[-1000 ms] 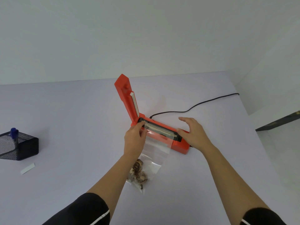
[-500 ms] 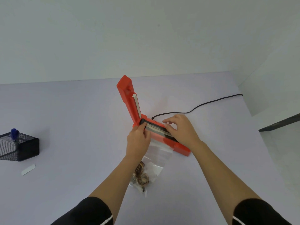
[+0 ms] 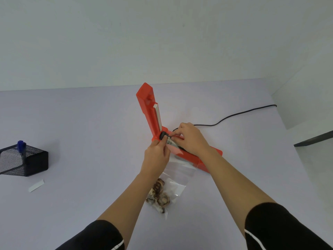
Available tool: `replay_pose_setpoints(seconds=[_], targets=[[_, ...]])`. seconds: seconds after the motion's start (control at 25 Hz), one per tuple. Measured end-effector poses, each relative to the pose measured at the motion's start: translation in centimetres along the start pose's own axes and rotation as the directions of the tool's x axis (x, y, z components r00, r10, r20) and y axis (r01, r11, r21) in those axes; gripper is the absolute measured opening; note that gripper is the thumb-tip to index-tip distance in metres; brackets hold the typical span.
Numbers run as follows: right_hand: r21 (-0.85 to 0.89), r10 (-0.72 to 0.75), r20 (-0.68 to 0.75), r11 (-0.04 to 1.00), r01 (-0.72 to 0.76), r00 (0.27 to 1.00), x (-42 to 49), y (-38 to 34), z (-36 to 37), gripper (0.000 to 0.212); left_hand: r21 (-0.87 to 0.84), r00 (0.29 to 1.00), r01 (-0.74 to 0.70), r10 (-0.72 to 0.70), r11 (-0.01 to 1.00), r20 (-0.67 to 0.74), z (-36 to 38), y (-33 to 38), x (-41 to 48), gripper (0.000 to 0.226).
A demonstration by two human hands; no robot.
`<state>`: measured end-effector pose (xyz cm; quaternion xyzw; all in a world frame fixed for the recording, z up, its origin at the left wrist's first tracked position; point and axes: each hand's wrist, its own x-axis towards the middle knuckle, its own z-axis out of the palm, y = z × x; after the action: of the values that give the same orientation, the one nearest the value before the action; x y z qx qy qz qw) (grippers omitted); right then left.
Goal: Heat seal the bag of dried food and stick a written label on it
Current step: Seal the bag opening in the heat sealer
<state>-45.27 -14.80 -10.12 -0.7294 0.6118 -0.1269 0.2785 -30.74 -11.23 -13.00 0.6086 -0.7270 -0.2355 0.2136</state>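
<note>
A red heat sealer stands mid-table with its lid arm raised upright. A clear plastic bag lies in front of it, with dried food bunched at its near end and its open end over the sealer's base. My left hand pinches the left corner of the bag's mouth by the hinge. My right hand pinches the bag's mouth just beside it, over the sealing strip. A small white label lies flat on the table at the left.
A black mesh holder with a blue-capped pen stands at the left edge. The sealer's black cord runs back and right across the table. A wall rises behind, and the table ends at the right.
My right hand has slid left along the sealer, from its right end to the bag's mouth close to my left hand. My left hand has kept its hold.
</note>
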Motion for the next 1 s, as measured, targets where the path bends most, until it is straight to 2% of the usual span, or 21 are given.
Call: replay_pose_setpoints(seconds=[0.32,0.64,0.84,1.0], targets=[[-0.052,-0.038,0.012,0.998,0.039,0.999,0.4,-0.5,-0.1,0.014,0.005,0.999,-0.038,0.038,0.999,-0.007,-0.1,-0.4,0.1,0.032],[-0.161,-0.027,-0.045,0.987,0.02,0.999,0.5,-0.1,1.1,0.014,0.091,0.998,0.027,-0.033,0.996,0.062,-0.1,0.4,0.2,0.036],[-0.104,-0.006,-0.085,0.995,-0.003,0.996,0.0,0.4,1.1,0.012,0.102,0.996,0.056,-0.063,0.993,0.068,-0.3,0.8,0.2,0.037],[0.019,-0.005,-0.066,1.0,0.006,0.998,-0.8,1.2,0.5,0.01,0.099,0.995,0.067,-0.073,0.993,0.063,-0.2,0.8,0.3,0.037]])
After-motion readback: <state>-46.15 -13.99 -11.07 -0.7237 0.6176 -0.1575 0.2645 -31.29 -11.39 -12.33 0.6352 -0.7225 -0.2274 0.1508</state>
